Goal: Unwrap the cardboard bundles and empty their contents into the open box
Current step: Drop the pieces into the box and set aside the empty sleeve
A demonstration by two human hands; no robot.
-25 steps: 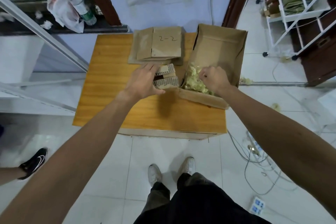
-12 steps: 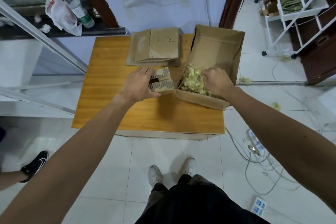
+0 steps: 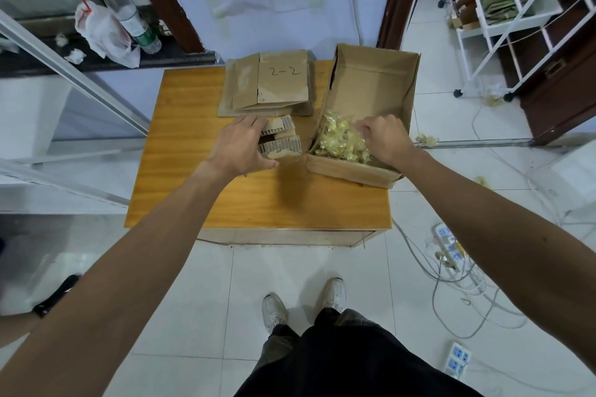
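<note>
A: Where do we have our left hand [image 3: 240,147]?

B: On the cardboard bundle [image 3: 280,138]. Our fingers curl over its left end and the thumb lies along its near side, so we grip it.

A: And where does the bundle sit?

B: Near the middle of the tabletop [image 3: 258,196], just in front of the flat cardboard stack [image 3: 271,84] at the far edge and just left of the open box [image 3: 371,87]. Its long axis runs left to right, with its right end toward the box. We see two ribbed cut edges facing up, with a dark gap between them.

A: What about our right hand [image 3: 385,138]?

B: It is inside the box, at the near end, fingers bent down onto the pale yellow wrapped pieces [image 3: 338,142]. The fingertips touch the pile, but we cannot tell whether they pinch any piece.

A: And how does the box lie?

B: Along the right edge of the tabletop, long axis running near to far, open side up.
</note>
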